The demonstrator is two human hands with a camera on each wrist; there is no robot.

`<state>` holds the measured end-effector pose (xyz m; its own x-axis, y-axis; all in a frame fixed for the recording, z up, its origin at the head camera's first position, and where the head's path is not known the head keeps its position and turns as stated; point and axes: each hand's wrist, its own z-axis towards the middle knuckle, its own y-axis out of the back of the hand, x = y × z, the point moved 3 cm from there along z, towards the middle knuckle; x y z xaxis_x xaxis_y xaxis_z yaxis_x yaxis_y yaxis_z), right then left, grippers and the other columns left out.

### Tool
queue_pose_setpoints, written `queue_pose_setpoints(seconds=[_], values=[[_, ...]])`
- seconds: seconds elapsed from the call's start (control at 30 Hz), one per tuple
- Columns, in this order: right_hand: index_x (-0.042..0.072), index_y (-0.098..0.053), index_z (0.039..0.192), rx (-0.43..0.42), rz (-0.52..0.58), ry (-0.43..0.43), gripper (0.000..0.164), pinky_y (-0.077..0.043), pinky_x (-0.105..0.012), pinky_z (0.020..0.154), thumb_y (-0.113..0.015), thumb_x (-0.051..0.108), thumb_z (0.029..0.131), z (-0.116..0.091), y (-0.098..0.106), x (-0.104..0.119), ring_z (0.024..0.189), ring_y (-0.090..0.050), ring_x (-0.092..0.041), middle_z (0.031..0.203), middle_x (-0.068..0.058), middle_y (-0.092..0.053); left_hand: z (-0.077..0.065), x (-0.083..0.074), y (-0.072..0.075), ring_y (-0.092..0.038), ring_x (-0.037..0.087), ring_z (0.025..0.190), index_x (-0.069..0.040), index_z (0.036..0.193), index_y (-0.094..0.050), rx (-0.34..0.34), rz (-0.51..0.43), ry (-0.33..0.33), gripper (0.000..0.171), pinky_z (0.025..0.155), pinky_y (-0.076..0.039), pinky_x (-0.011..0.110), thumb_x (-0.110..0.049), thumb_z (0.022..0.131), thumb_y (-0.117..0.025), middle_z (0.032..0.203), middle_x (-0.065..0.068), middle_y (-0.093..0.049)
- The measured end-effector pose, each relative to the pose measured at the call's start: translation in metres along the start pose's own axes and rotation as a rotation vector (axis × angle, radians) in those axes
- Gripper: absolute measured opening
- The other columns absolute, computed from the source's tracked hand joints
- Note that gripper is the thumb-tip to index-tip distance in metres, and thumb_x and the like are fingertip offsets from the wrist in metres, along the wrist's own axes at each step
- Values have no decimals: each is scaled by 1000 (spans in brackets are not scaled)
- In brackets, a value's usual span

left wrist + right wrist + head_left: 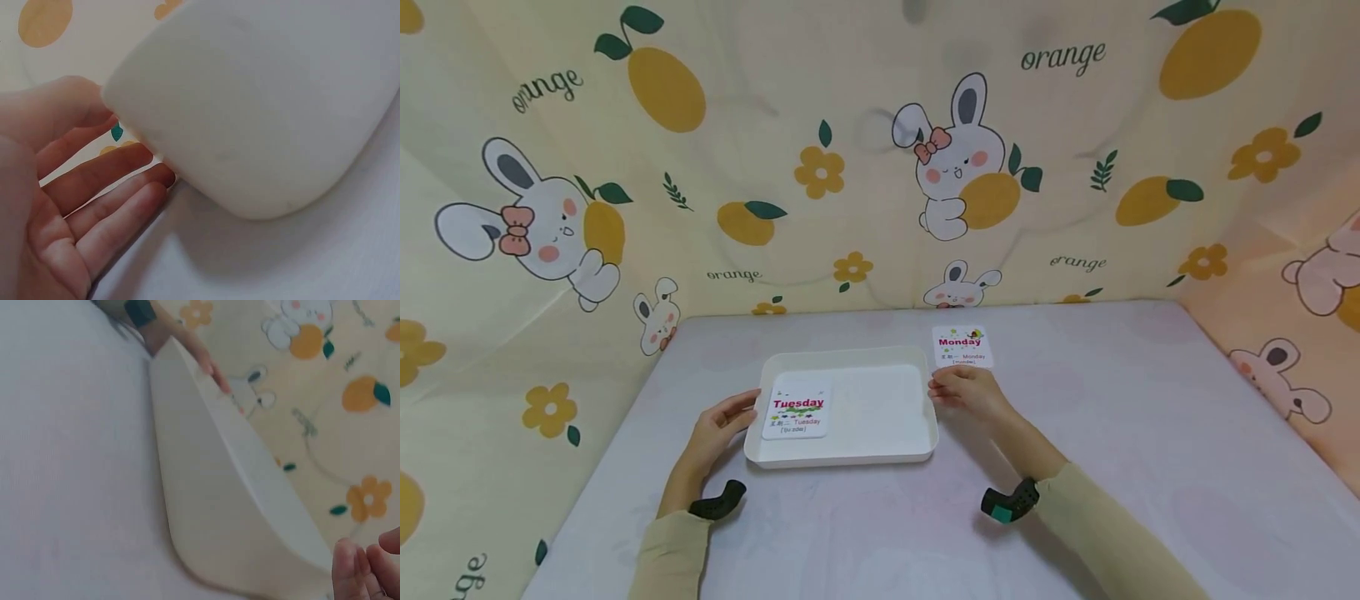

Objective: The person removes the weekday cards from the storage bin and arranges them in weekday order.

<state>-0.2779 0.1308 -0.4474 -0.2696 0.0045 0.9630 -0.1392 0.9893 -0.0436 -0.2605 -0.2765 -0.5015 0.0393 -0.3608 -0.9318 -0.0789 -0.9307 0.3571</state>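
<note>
A white rectangular tray (pixel 880 417) rests on the table between the two hands. Inside it, at the left, lies a "Tuesday" word card (pixel 797 425) with a Chinese caption. The left hand (pixel 718 429) is at the tray's left side, its fingertips against the outer wall and rim with the fingers loosely extended. At the opposite side, the right hand (pixel 966 392) has its fingertips at the right rim; in the right wrist view its fingers (pixel 350 572) and thumb stand apart beside the tray corner. A "Monday" card (pixel 962 343) lies just beyond the right hand, which covers its lower edge.
A pale cloth covers the table (pixel 1112 400). Behind and at both sides rises a yellowish curtain (pixel 850 75) printed with rabbits, oranges and flowers. Dark straps (pixel 721 502) sit at both wrists, below light sleeves.
</note>
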Motion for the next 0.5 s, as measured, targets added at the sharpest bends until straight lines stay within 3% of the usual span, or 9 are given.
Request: queue_pose_setpoints(seconds=[0.13, 0.3, 0.4, 0.5], values=[[-19, -47, 125, 43, -8, 15, 40, -58, -16, 72, -52, 10, 98, -11, -13, 5, 72, -67, -3, 81, 4, -68, 0, 0, 0, -55, -3, 120, -12, 140, -49, 3, 29, 19, 52, 97, -46, 9, -36, 95, -59, 150, 9, -47], [-18, -48, 124, 97, -25, 9, 39, -59, -18, 75, -52, 10, 98, -20, -30, 6, 76, -68, -5, 87, 0, -70, -1, -2, 0, -46, 26, 137, -14, 142, -47, 7, 48, 30, 53, 107, -46, 24, -39, 96, -57, 151, 8, -46], [-17, -48, 124, 125, -30, -5, 38, -59, -20, 76, -52, 10, 98, -22, -39, 4, 78, -69, -6, 91, -3, -71, -1, -2, 0, -46, 27, 137, -13, 142, -47, 8, 49, 21, 53, 107, -46, 24, -38, 96, -57, 151, 8, -46], [-16, -50, 124, 133, -32, -11, 38, -59, -20, 76, -53, 11, 97, -23, -47, 1, 78, -70, -6, 92, -4, -72, -1, -2, -1, -52, 15, 132, -13, 142, -47, 11, 39, 11, 53, 101, -47, 14, -37, 96, -57, 151, 9, -46]])
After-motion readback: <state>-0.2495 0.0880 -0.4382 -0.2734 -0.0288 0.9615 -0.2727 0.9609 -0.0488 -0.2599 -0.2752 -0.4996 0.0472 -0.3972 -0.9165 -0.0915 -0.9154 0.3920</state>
